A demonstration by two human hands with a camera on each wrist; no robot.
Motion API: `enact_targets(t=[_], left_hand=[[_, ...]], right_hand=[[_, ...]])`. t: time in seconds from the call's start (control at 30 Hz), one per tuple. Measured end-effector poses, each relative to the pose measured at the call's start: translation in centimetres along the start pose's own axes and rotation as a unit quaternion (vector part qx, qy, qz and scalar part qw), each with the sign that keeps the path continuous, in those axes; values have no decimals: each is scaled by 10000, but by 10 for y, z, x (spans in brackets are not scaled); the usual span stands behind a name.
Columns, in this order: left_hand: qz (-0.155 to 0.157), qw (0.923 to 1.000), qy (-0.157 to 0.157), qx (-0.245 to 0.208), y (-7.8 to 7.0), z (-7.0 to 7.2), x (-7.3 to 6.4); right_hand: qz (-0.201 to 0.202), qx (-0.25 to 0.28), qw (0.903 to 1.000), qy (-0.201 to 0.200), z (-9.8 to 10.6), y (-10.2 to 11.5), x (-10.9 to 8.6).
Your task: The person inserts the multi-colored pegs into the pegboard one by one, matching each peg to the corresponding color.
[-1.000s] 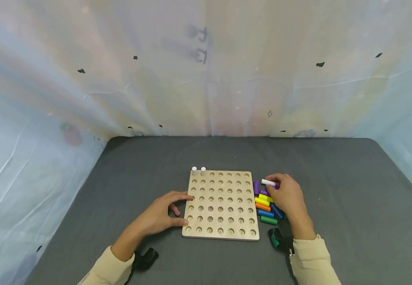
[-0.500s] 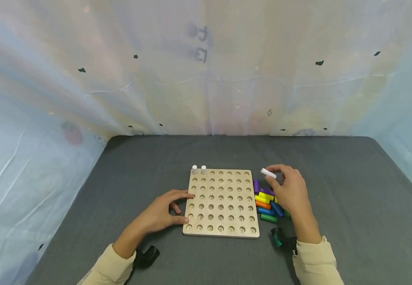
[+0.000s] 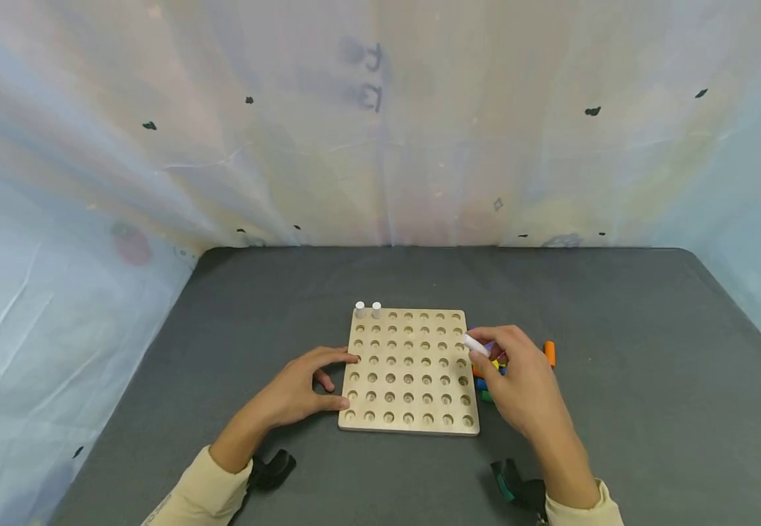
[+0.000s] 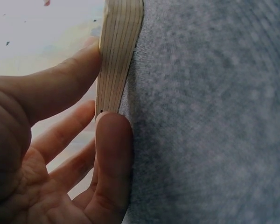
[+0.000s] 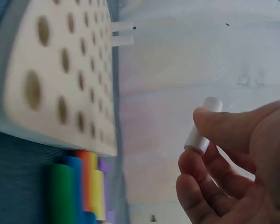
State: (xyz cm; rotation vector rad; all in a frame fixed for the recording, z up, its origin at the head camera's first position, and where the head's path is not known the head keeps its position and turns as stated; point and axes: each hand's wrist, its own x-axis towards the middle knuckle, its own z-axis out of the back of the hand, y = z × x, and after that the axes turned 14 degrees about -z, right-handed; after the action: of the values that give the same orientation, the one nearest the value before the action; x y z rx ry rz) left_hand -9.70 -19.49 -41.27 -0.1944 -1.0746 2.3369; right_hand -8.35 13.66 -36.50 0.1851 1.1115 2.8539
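A square wooden pegboard with rows of round holes lies on the grey table. Two white pegs stand upright in its far left corner holes. My left hand steadies the board's left side, thumb and index fingertips spread apart on its edge; in the left wrist view the thumb meets the layered rim. Over the board's right edge, my right hand pinches a loose white peg between thumb and fingers, tilted and raised above the holes.
Coloured pegs lie in a pile right of the board, partly hidden behind my right hand; a green peg and a yellow peg show there. An orange peg lies farther right. A pale curtain hangs behind the table.
My right hand has lifted the white peg from beside the pile and carried it left to the board's right edge. An orange peg has come into sight. The left hand stays put.
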Motion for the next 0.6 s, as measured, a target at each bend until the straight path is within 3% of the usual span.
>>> enact_targets(t=[0.3,0.6], left_hand=[[-16,9998,-62,170,0,0,0],[22,9999,-28,117,-1,-2,2]], right_hand=[[95,163,9998,79,-5,-7,4],[284,283,9990,198,-8,5,7]])
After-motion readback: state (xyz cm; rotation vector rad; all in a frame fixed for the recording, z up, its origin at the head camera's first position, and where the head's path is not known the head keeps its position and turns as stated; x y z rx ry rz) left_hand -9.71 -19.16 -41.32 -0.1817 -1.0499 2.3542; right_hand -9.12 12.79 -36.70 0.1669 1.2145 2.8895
